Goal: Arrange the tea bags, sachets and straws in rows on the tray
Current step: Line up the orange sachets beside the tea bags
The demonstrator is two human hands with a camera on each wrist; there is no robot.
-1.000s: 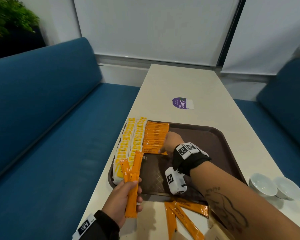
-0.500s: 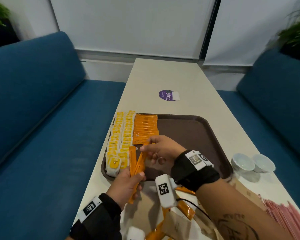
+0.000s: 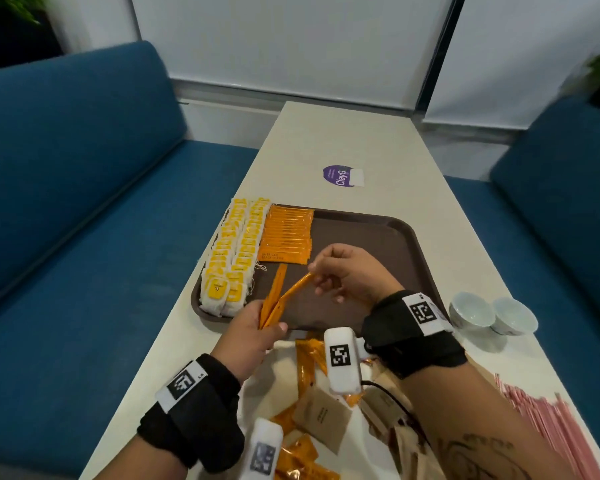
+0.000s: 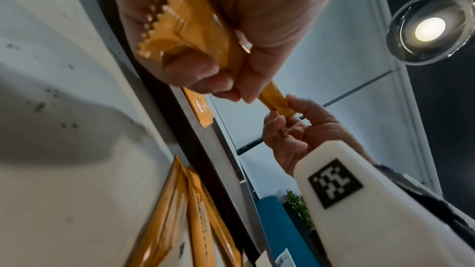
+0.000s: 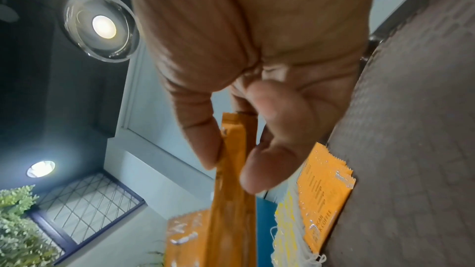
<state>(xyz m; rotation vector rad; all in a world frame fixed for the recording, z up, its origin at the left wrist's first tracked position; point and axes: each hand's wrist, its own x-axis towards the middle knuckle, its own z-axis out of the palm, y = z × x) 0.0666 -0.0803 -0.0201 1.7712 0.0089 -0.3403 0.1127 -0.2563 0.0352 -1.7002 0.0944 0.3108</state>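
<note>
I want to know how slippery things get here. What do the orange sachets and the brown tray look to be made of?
The orange sachets look like glossy plastic or foil laminate: light glints off them and the ends are zigzag-cut and crimped. The brown tray looks like moulded hard plastic with a matte finish; the right wrist view shows a fine grid texture on its floor, so probably less slick.

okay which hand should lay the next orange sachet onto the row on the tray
Right. The right hand already pinches the top of one sachet over the tray, just beside the orange row. The left hand grips the remaining bundle at the tray's near edge, farther from the row.
</note>
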